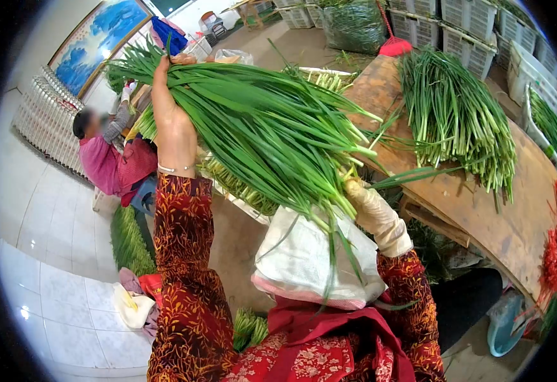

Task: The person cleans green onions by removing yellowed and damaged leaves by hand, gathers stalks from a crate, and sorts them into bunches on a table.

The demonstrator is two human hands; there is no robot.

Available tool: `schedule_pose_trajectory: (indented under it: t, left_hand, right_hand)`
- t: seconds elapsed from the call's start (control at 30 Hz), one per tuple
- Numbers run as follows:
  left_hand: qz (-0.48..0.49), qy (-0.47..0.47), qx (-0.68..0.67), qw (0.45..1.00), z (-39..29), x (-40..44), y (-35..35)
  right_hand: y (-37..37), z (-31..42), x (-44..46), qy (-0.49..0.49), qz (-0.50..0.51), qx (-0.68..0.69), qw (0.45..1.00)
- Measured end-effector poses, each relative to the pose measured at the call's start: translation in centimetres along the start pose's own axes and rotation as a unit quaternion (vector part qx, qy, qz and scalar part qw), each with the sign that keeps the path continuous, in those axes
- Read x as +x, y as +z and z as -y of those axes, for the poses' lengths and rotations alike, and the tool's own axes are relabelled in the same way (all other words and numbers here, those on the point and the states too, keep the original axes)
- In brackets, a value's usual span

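tiled floor (68, 325): pale and glossy at the lower left of the frame, beneath the seated work.
white sack (297, 254): spread over the lap at lower centre, probably to shield the clothing from wet stems.
right hand (374, 210): gloved, right of centre, at the pale stem ends; some fingers are hidden, so i cannot tell how far it is closed. it seems placed there to steady the butts.
bunch of long green leaves (259, 121): slants across the centre, raised above the sack, pale ends toward the lower right.
left hand (175, 127): bare, upper left of centre, thumb and fingers closed around the leafy end, likely so the loose tips do not splay.
wooden board (527, 235): curves down the right side, bearing a second heap (457, 114) laid mostly lengthwise, perhaps to stay untangled.
red strands (555, 248): bundled at the board's right edge, seemingly for easy reach.
another person (116, 159): seated at left, hands near greens.
stacked crates (469, 48): upper right, presumably piled to save floor.
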State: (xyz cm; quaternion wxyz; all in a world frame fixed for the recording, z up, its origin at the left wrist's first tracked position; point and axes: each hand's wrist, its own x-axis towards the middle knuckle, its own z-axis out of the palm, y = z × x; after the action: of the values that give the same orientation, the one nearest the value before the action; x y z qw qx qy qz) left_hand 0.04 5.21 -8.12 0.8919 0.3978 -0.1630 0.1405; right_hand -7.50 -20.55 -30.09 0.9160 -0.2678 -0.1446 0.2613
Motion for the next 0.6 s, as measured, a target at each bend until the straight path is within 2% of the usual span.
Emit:
schedule_pose_trajectory:
  t: [0.07,0.1,0.2,0.23,0.33,0.37,0.47,0.53,0.57,0.6]
  left_hand:
    - [0.082,-0.037,-0.026,0.996,0.4,0.1,-0.1]
    - [0.044,-0.005,0.014,0.999,1.0,-0.6,1.0]
    - [0.041,-0.012,0.007,0.999,1.6,-0.5,1.6]
    - [0.003,-0.009,0.029,1.0,1.9,-1.2,2.8]
    - [0.048,-0.037,-0.027,0.998,2.2,-0.1,2.3]
    - [0.049,-0.038,-0.026,0.998,2.2,-0.1,2.2]
    - [0.036,-0.019,0.017,0.999,2.3,-0.4,2.4]
    - [0.06,-0.069,-0.011,0.996,2.0,0.5,1.5]
    - [0.058,-0.069,-0.009,0.996,2.1,0.6,1.4]
    - [0.01,-0.045,0.019,0.999,2.0,0.6,1.8]
  right_hand:
    - [0.8,0.9,-0.2,0.059,0.047,-0.056,0.996]
    - [2.8,1.0,-0.3,-0.006,0.015,-0.025,1.0]
    - [2.9,0.9,-0.7,-0.04,-0.038,-0.047,0.997]
    - [3.0,1.1,-1.1,-0.032,-0.043,-0.032,0.998]
    - [3.7,2.0,-2.2,-0.016,-0.011,-0.063,0.998]
    - [3.3,2.3,-2.7,0.016,-0.016,-0.078,0.997]
    - [2.6,2.6,-4.4,0.024,-0.007,-0.078,0.997]
    - [0.0,2.1,-5.7,0.024,-0.01,-0.198,0.98]
    - [-1.4,2.0,-6.9,0.054,-0.011,-0.222,0.973]
    - [-2.7,1.8,-8.4,0.086,-0.012,-0.246,0.965]
